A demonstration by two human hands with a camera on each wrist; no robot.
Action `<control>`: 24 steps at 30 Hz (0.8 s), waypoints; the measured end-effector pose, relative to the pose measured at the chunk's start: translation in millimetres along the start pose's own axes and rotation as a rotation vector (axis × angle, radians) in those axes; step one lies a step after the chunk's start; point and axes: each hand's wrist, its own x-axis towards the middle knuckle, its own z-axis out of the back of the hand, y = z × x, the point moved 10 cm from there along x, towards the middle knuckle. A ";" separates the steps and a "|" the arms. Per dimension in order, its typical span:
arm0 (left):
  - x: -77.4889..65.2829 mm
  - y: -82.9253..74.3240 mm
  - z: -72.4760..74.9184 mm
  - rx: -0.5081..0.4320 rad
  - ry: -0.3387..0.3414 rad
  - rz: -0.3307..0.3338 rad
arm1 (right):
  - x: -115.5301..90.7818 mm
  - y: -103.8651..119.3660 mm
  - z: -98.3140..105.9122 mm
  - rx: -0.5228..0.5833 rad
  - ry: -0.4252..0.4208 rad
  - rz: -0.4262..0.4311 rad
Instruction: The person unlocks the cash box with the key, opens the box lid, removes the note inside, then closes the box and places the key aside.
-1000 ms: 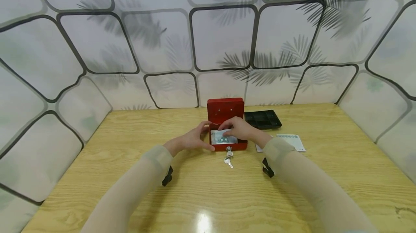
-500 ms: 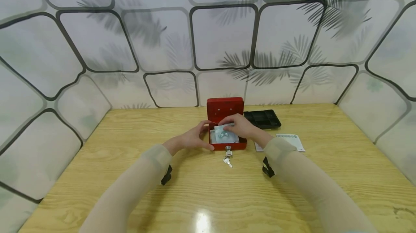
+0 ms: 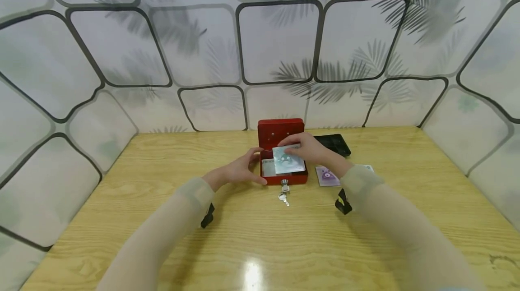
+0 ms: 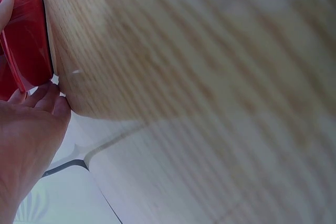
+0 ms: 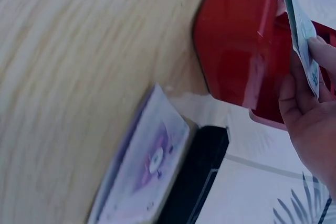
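Observation:
A red cash box (image 3: 295, 179) stands on the table with its lid (image 3: 280, 125) raised. My left hand (image 3: 239, 171) holds the box's left side, thumb at the front corner and fingers at the back; the left wrist view shows fingertips against the red wall (image 4: 29, 35). Over the box, my right hand (image 3: 308, 149) pinches green play banknotes (image 3: 289, 162) with a cartoon face, tilted up toward me. In the right wrist view the thumb lies on one face of these notes (image 5: 300, 27), with fingers behind. Another pale note (image 3: 268, 168) lies inside the box.
Keys (image 3: 283, 199) hang from the lock at the box's front. To the right lies a purple play banknote stack (image 3: 326, 176), with a pale note (image 3: 369, 168) partly hidden behind the right wrist. A black compartment tray (image 3: 342, 145) sits farther back, near the patterned wall.
My right hand has lifted the green notes up from inside the box and shifted slightly right, uncovering the purple notes. The left hand has kept its hold on the box.

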 end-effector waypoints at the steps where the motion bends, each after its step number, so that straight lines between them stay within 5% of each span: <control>1: 0.2 0.1 -0.1 -0.004 0.001 0.003 | -1.6 0.4 2.7 0.002 0.000 -0.002; 24: 2.7 5.0 0.0 -0.030 -0.013 0.027 | -76.5 -23.5 82.2 -0.080 -0.065 0.013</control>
